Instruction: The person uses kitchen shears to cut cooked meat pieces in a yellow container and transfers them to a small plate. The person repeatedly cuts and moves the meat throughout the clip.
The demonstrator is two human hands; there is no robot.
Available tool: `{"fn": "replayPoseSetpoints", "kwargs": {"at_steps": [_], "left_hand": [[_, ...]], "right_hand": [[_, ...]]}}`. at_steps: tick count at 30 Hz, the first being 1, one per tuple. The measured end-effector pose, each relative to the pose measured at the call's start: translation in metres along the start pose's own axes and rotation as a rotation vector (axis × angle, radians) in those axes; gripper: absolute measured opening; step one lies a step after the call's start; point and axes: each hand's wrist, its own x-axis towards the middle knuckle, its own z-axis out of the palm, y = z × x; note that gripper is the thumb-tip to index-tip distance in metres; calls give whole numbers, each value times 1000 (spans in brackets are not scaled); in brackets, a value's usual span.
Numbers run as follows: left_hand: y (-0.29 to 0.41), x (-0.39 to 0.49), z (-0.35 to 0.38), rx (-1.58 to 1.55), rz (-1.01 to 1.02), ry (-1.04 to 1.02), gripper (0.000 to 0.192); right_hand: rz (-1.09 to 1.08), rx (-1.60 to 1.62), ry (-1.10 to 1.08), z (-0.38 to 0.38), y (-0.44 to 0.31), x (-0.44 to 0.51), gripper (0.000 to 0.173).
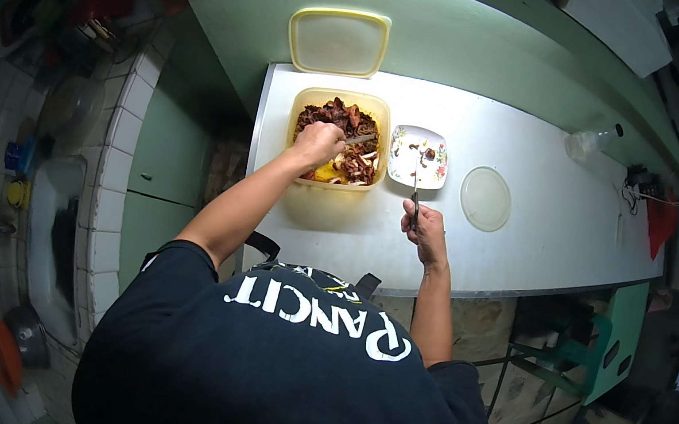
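Observation:
A square yellowish plastic container [379,178] on the white tabletop holds dark, cooked-looking meat pieces [345,117], paler sliced pieces and yellow-orange liquid. Over it, my left hand [320,143] is closed on a metal utensil [359,140], whose far end lies among the food; its exact kind is unclear. To the right stands a square white plate [395,171] with a floral pattern and small dark food scraps. My right hand [427,230], just below the plate, grips the black handle of a knife [417,181]; its narrow blade reaches over the plate.
A yellow-rimmed plastic lid [337,42] leans on the green wall behind the container. A round translucent lid [485,199] lies right of the plate. Farther right are a clear bottle [586,144] with a dark cap and some cables [643,189]. A tiled counter with a sink [52,218] is at left.

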Motion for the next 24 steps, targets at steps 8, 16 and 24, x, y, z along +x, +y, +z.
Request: {"fn": "replayPoseSetpoints", "kwargs": {"at_steps": [8, 16, 24], "left_hand": [[-24, -28, -26, -721, -310, -188, 20], [-13, -51, -37, -628, -250, -206, 21], [-24, -52, -50, -208, -155, -72, 26]], "right_hand": [[-33, -351, 16, 5, 10, 7, 45], [-102, -1186, 55, 49, -25, 31, 51], [-14, -844, 17, 24, -16, 36, 54]]}}
